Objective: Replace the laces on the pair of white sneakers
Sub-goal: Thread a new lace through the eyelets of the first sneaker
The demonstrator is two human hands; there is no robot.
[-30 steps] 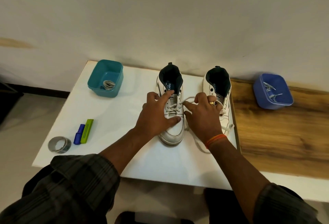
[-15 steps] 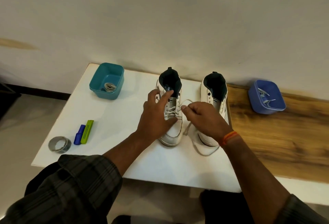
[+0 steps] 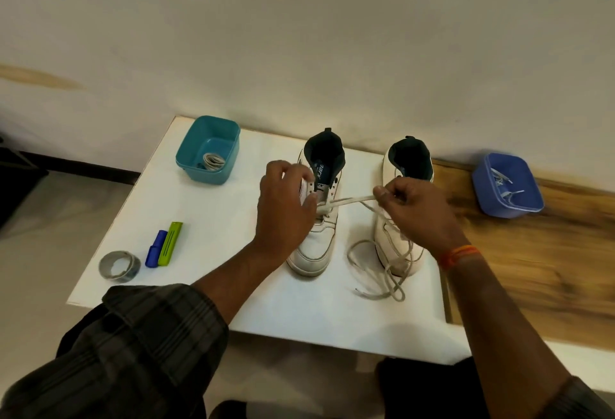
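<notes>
Tape roll [image 3: 119,266], markers [image 3: 164,244] left; blue tub [image 3: 507,185] right.

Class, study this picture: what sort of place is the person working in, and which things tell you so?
Probably a plain indoor room set up as a work station: a small white table against a bare wall, with a teal bin and blue bin for laces.

**Room around the left sneaker**

The left sneaker [image 3: 317,219] is the landmark. To its left, bare white table [image 3: 233,252] lies open as far as the marker [image 3: 155,249], green tool [image 3: 170,243] and tape roll [image 3: 119,265]. Behind-left stands the teal bin [image 3: 208,149]. To its right, a taut lace [image 3: 352,200] bars the gap before the right sneaker [image 3: 404,219]; loose lace coils clutter the front-right. Directly in front, open tabletop.
</notes>
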